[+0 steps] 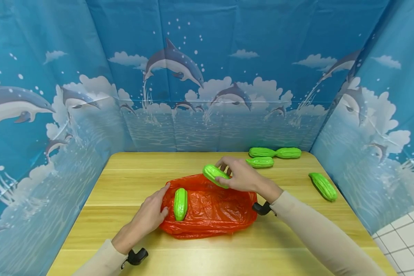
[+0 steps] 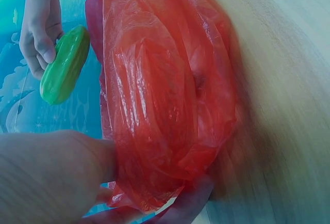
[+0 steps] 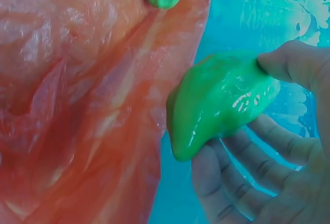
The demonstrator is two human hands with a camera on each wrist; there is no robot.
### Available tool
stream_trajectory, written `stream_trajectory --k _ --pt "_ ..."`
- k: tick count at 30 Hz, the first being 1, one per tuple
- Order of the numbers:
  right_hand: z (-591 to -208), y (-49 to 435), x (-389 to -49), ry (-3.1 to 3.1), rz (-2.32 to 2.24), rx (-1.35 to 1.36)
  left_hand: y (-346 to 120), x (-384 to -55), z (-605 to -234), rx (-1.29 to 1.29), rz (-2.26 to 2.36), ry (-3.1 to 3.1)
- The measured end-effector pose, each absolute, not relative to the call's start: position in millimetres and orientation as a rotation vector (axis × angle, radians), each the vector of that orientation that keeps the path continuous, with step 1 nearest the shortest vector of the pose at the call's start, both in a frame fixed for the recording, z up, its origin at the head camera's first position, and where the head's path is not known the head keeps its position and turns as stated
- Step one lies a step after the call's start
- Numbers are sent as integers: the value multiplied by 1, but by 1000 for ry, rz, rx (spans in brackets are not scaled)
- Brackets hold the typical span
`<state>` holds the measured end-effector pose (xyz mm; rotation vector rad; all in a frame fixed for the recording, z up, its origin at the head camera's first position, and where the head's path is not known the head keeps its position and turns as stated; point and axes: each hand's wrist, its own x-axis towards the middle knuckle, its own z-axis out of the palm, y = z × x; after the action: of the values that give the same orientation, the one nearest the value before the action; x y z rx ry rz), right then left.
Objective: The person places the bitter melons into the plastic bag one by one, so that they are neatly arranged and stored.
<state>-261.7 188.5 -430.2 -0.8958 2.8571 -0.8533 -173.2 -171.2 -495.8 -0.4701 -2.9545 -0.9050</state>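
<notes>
A red plastic bag (image 1: 210,209) lies spread open on the table. At its left edge my left hand (image 1: 149,209) holds the plastic between thumb and fingers; part of the fingers is hidden behind the film in the left wrist view. Inside the bag, at the left, lies a bright green ridged gourd (image 1: 181,204). Over the bag's far edge, my right hand (image 1: 240,174) grips a second green gourd (image 1: 214,175), thumb on one side and fingers on the other. That gourd (image 3: 221,102) has a pointed end and glossy ridges in the right wrist view.
Two gourds (image 1: 288,153) lie end to end at the table's back right, with another gourd (image 1: 262,162) just in front of them. A further gourd (image 1: 323,186) lies near the right edge. Dolphin-print curtains (image 1: 200,126) border the wooden table (image 1: 131,176) at the back and sides.
</notes>
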Motion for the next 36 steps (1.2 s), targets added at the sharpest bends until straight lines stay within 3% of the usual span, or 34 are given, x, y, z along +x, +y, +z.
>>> stream_trajectory --k 36 --pt "-460 161 -244 2517 -1211 -724 -171 -174 -499 -466 -908 -2935"
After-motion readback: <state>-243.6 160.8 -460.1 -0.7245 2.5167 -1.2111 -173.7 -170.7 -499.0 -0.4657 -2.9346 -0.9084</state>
